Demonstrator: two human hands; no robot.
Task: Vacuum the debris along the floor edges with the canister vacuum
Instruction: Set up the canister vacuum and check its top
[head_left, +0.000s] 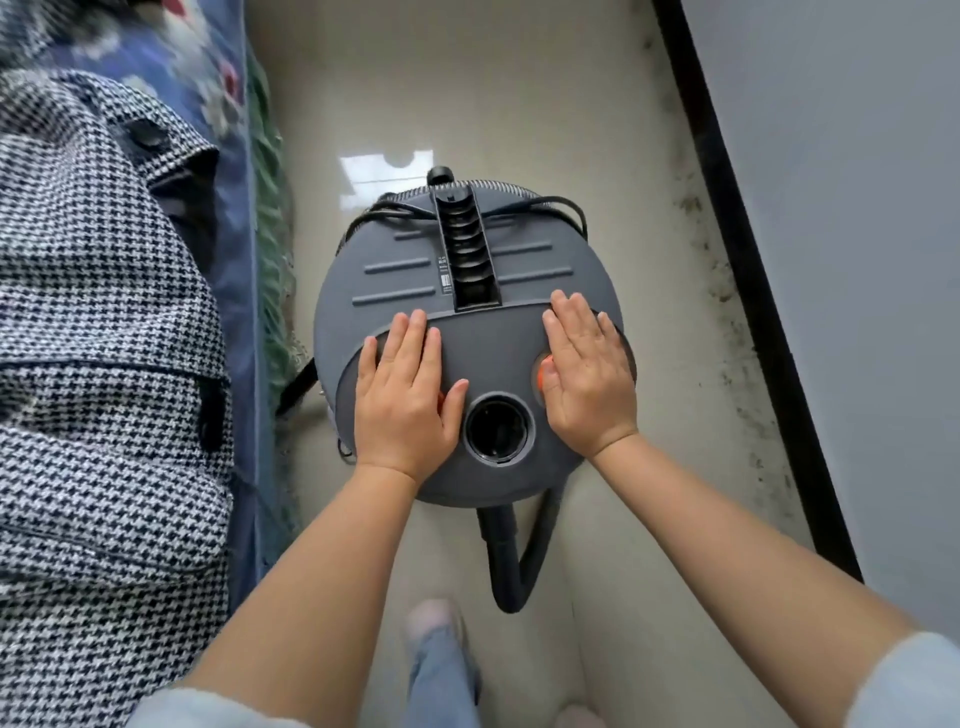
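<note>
A round grey canister vacuum (467, 280) stands on the beige floor, seen from above. Its black handle (465, 244) runs up the middle of the lid, and a round open port (500, 428) faces me. My left hand (408, 402) lies flat on the lid left of the port, covering an orange part. My right hand (587, 376) lies flat on the right side, half over an orange button (540, 376). A black hose (511, 561) loops out from under the canister toward me. Dark debris specks (727, 332) line the floor edge by the right wall.
A bed with a blue floral cover (208, 78) and a houndstooth coat (98, 364) fills the left side. A black baseboard (753, 291) and grey wall (857, 208) run along the right. A black power cord (561, 205) drapes over the canister's far rim. My foot (434, 623) is below.
</note>
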